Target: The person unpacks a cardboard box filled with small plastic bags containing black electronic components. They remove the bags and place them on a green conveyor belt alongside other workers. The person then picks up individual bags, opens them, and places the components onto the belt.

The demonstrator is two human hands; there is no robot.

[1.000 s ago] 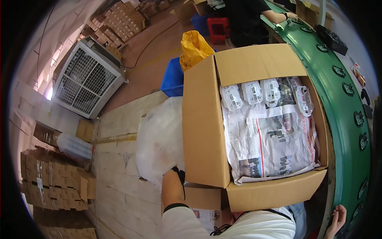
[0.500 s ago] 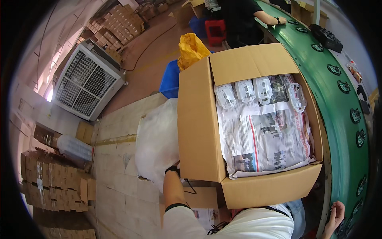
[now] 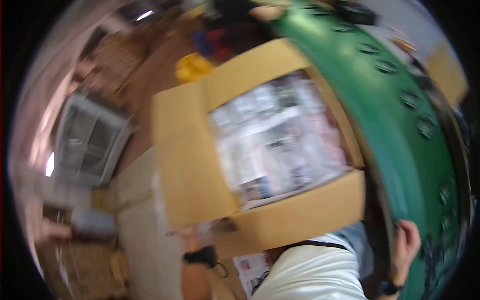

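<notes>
Item one, at the centre of my view: an open cardboard carton (image 3: 300, 210), turned slightly askew, its left flap (image 3: 186, 155) and lower flap folded outward. Contents: creased printed newspaper (image 3: 280, 157), with pale pieces (image 3: 245, 107) in a row along the upper end, too blurred for me to itemise. From the carton, between seven and eight o'clock: the left hand (image 3: 189, 236), just beside the left flap's lower corner, black band (image 3: 201, 256) at the wrist; through the blur I cannot tell how far its fingers are open, whether it touches the flap or what it may hold. At four o'clock: the right hand (image 3: 408, 239), half open, fingers loosely bent, holding nothing I can see, at the near edge of a green conveyor belt (image 3: 382, 120). The belt curves from twelve round to beyond four, carrying spaced dark oval parts (image 3: 385, 66). At six: printed paper (image 3: 251, 270). At eight: brown cartons (image 3: 85, 272), stacked. At nine: a grey-framed grille unit (image 3: 89, 137). Between ten and eleven: a yellow bag (image 3: 194, 68). At twelve: a co-worker's forearm (image 3: 267, 12), by the belt.
</notes>
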